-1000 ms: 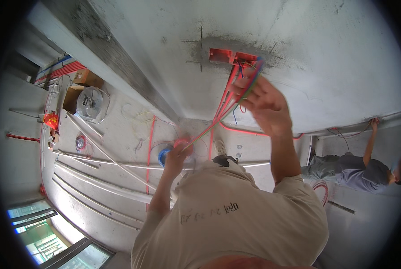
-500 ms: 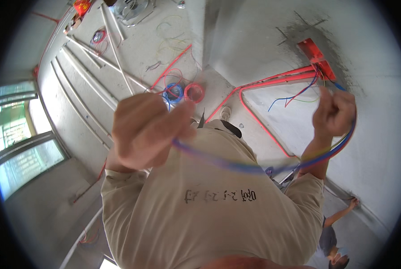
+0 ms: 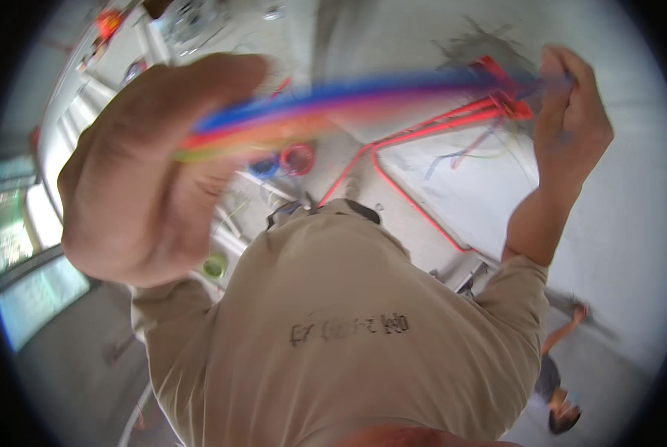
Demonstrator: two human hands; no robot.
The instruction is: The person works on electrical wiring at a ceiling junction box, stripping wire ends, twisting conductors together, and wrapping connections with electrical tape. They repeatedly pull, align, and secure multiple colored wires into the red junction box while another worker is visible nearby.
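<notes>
My left hand (image 3: 147, 167), large and close to the camera, is closed around a bundle of blue, red and yellow-green electrical wires (image 3: 333, 100). From there the bundle runs rightward, blurred and nearly straight, to my right hand (image 3: 578, 119). Those fingers are pinched together on the wires in front of the wall. Just left of the right hand is a red wall box (image 3: 523, 110), partly behind the wires. Loose wire ends (image 3: 453, 155) hang out below the box, and red conduits (image 3: 441, 123) run from it along the wall.
Blue (image 3: 264, 165) and red (image 3: 298, 159) wire coils lie on the floor, with a green coil (image 3: 214, 265) nearer my left arm. White pipes (image 3: 91, 97) lie at the left. Another person (image 3: 561, 395) is at the lower right, one arm toward the wall.
My left hand has moved left and up, closer to the camera. The wires, which sagged in a curve, now stretch almost straight between my hands. My right hand has risen slightly.
</notes>
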